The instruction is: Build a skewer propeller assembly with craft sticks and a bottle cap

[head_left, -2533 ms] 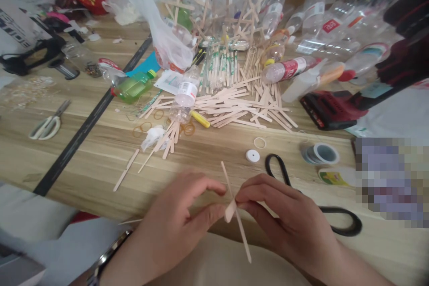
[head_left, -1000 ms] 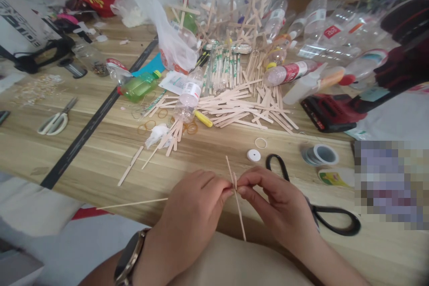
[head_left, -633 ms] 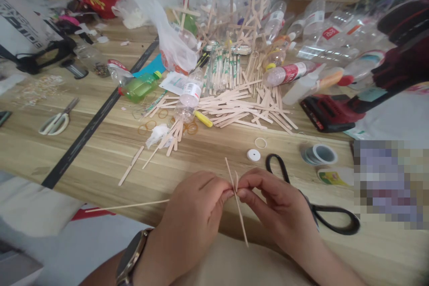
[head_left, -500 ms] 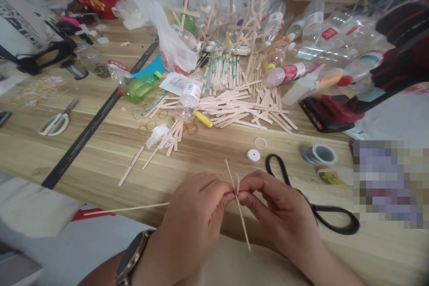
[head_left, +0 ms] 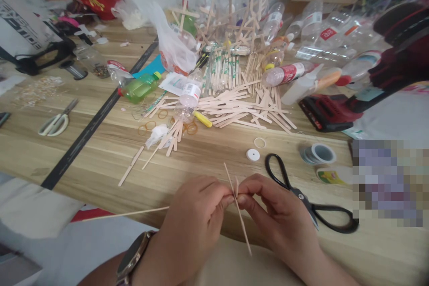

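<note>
Pinching wooden sticks (head_left: 241, 223) in both hands (head_left: 197, 210) (head_left: 283, 219)

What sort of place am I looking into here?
Most likely a craft bench, though whether in a home or a workshop I can't tell. A wooden table bears a heap of flat sticks, black scissors and a glossy green bottle.

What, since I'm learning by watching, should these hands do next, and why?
Probably firm up the pinch on the thin stick before shifting either hand: fingertips of the left hand and right hand meet around its middle, while both its ends jut out free, so it could swivel.
</note>
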{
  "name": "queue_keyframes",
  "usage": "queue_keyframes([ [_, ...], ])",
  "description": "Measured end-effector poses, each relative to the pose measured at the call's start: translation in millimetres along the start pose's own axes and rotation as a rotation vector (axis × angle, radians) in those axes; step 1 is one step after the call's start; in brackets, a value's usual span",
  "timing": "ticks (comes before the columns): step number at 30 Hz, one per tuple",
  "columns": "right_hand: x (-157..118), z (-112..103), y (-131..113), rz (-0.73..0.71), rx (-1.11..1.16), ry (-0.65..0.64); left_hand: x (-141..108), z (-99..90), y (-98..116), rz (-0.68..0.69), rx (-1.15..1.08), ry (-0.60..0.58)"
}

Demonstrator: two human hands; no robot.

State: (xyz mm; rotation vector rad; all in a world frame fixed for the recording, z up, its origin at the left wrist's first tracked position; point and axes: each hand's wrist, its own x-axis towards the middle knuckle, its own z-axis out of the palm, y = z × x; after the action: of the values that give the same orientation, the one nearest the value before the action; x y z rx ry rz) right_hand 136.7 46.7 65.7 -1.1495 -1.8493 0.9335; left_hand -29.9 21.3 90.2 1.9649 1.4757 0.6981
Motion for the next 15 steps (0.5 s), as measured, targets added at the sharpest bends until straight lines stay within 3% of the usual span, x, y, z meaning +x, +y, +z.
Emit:
queue_keyframes([
  [7, 0.7, -4.0, -4.3, 0.000, -0.036, -0.013, 3.1, -4.8, -3.3, -0.072, -0.139, -0.050],
  [15, 4.3, -18.6, -9.9, 0.022, -0.015, -0.196, 4.8, -16.1, -5.4, -0.221, -0.339, -0.185],
])
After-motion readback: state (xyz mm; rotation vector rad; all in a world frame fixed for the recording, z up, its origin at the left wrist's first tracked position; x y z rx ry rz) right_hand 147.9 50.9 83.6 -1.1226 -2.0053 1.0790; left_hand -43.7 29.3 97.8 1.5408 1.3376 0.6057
